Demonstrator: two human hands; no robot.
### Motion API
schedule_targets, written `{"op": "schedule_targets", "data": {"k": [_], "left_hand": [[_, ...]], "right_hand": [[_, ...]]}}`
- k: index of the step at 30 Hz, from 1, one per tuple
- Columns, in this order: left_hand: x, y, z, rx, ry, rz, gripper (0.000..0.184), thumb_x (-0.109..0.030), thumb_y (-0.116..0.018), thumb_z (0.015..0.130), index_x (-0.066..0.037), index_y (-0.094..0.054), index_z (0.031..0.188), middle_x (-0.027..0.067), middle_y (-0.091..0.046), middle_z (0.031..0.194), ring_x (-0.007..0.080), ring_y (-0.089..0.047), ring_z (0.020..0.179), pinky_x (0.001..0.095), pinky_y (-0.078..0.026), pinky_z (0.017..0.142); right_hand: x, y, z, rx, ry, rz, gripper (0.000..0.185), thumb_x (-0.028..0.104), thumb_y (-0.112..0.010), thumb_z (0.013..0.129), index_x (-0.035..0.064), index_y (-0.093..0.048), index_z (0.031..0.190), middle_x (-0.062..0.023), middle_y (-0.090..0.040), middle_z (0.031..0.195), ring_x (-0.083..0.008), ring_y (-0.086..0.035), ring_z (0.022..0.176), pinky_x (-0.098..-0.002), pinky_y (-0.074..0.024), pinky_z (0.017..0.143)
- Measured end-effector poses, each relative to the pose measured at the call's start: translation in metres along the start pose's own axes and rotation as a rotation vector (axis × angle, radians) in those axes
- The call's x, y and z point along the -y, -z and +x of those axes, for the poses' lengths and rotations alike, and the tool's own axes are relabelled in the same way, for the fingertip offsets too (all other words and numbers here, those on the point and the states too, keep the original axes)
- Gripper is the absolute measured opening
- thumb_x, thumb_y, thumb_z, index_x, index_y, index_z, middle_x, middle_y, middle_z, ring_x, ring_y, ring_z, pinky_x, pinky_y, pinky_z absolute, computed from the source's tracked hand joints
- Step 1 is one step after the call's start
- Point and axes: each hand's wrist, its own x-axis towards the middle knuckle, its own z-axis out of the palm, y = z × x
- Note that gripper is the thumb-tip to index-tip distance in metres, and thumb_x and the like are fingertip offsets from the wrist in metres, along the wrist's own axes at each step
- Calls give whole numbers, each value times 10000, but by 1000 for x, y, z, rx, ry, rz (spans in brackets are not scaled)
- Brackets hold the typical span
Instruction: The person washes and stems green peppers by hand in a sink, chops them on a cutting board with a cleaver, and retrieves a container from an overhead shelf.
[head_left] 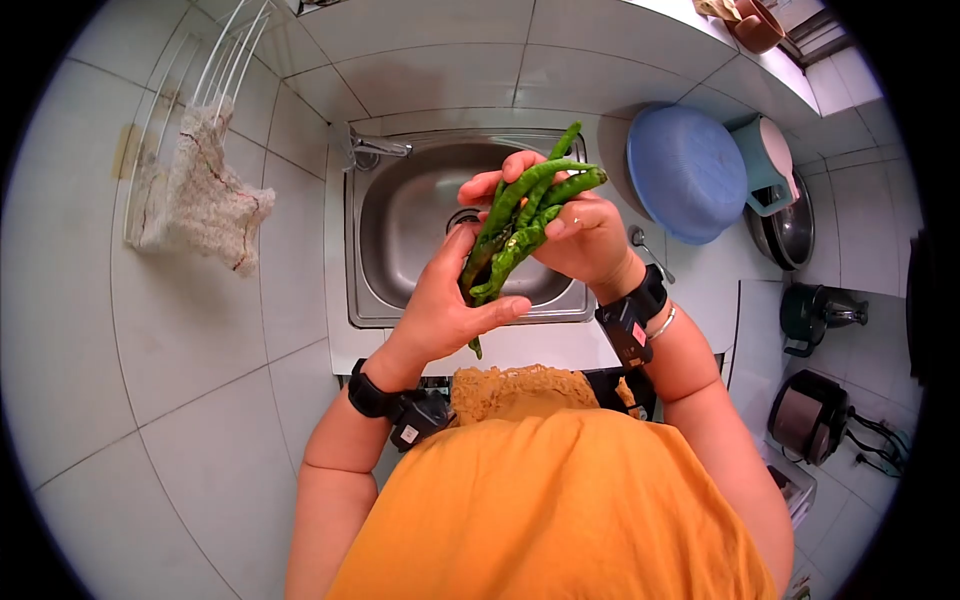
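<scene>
A bunch of long green chili peppers (522, 230) is held between my two hands over the stainless steel sink (385, 265). My left hand (450, 295) cups the lower left end of the bunch, its thumb across the front. My right hand (585, 235) grips the upper right end, with fingers behind and the thumb in front. Some peppers look wrinkled, with dark patches near the lower end. One tip hangs below my left thumb. The chrome faucet (375, 148) stands at the sink's back left corner, away from both hands.
An upturned blue plastic basin (687, 170) leans right of the sink, beside a light blue pitcher (768, 165) and metal bowl (797, 232). A spoon-like metal utensil (650, 250) lies near my right wrist. A cloth (205, 190) hangs from a white wall rack (150, 150) at left.
</scene>
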Motion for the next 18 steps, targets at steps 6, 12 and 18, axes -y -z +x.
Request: {"op": "schedule_targets", "data": {"k": [6, 12, 18], "left_hand": [[-2, -6, -2, 104, 137, -539, 472, -263, -611, 861, -9, -396, 1196, 74, -531, 996, 114, -545, 593, 221, -453, 522], [-1, -8, -2, 128, 152, -636, 421, -254, -566, 902, -13, -409, 1210, 42, -516, 937, 98, -529, 567, 213, -435, 508], [-3, -12, -3, 118, 111, -754, 366, -284, -448, 962, -17, -415, 1210, 50, -531, 908, 95, -531, 633, 210, -426, 546]], "right_hand": [[-2, 9, -8, 33, -4, 20, 523, 37, -516, 610, 49, -489, 1132, -223, -493, 1227, -306, -491, 1130, -426, -392, 981], [-3, -3, -13, -56, -26, 102, 509, 37, -525, 681, 56, -474, 1188, -211, -489, 1239, -322, -471, 1172, -437, -387, 986], [-6, -5, -12, -122, -32, 123, 458, 58, -514, 744, 60, -482, 1201, -200, -477, 1269, -339, -453, 1193, -467, -382, 990]]}}
